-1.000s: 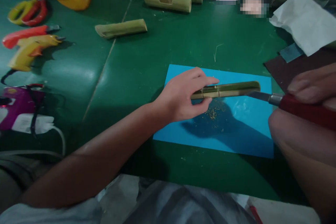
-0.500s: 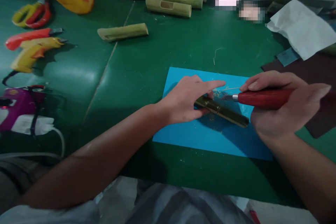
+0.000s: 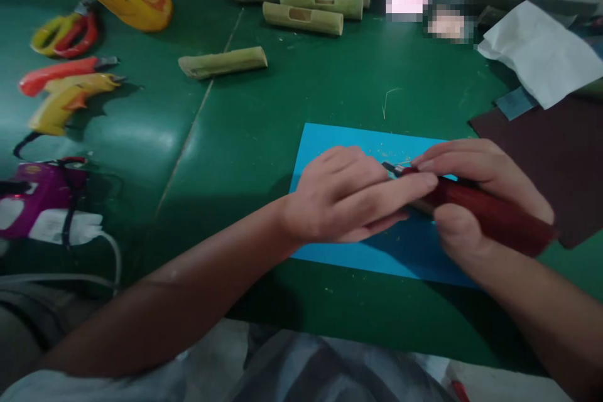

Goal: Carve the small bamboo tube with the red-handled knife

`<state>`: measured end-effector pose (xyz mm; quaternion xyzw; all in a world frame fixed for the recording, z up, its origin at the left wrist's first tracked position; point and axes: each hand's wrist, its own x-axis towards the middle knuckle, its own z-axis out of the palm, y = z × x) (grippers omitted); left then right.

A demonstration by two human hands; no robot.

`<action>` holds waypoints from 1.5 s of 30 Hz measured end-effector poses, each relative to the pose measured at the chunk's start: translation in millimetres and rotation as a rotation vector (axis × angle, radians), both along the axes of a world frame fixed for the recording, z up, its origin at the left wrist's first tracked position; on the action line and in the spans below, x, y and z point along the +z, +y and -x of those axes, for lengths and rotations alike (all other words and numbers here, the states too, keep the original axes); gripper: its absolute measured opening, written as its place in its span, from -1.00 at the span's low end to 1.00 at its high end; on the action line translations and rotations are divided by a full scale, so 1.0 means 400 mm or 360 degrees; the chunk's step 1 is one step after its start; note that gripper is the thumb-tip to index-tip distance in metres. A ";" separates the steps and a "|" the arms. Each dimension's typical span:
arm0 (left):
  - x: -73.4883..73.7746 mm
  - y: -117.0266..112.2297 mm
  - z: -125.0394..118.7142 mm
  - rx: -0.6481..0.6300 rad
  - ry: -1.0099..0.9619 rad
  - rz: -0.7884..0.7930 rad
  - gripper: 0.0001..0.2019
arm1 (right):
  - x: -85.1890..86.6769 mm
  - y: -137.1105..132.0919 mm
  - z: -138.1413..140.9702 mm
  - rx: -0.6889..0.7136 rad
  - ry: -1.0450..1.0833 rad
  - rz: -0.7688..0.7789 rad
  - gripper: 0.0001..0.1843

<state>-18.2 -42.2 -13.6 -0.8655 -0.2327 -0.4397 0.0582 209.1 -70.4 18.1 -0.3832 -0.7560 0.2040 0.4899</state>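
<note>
My left hand [image 3: 351, 195] is closed around a dark green bamboo tube [image 3: 423, 206], which it hides almost wholly. Its outstretched index finger lies against the front part of a carving knife [image 3: 492, 210] with a thick dark red handle. My right hand [image 3: 504, 169] grips that handle, fingers on the far side and thumb on the near side. The short metal blade points left, close to my left knuckles; I cannot tell whether it touches the bamboo. Under both hands lies a blue sheet [image 3: 325, 138] sprinkled with fine shavings.
Bamboo pieces with cut openings [image 3: 301, 17] line the wall, and a plain bamboo piece [image 3: 223, 63] lies nearer. At left are scissors [image 3: 78, 38], a yellow glue gun [image 3: 51, 110] and a purple power strip [image 3: 47, 195]. White paper [image 3: 541, 53] and a dark brown sheet [image 3: 560, 163] lie right.
The knife handle has swung, its rear end coming down and nearer. My left hand has turned over the bamboo, covering it, and its index finger now rests on the knife.
</note>
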 end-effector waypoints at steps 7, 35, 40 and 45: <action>0.007 0.013 -0.004 0.0043 0.0034 -0.0215 -0.74 | -0.025 -0.003 0.042 0.0140 -0.0041 -0.0051 -0.52; 0.012 0.011 0.012 0.0176 0.0176 0.0307 -0.62 | -0.041 0.046 0.010 0.0279 0.0026 -0.0092 -0.37; 0.009 0.005 0.007 0.0164 0.0354 0.0276 -0.68 | -0.013 0.031 0.010 0.0250 -0.0048 -0.0200 -0.44; -0.001 0.049 0.032 0.0213 0.0224 0.0488 -0.63 | -0.023 0.032 0.002 -0.0194 0.0195 -0.0042 -0.84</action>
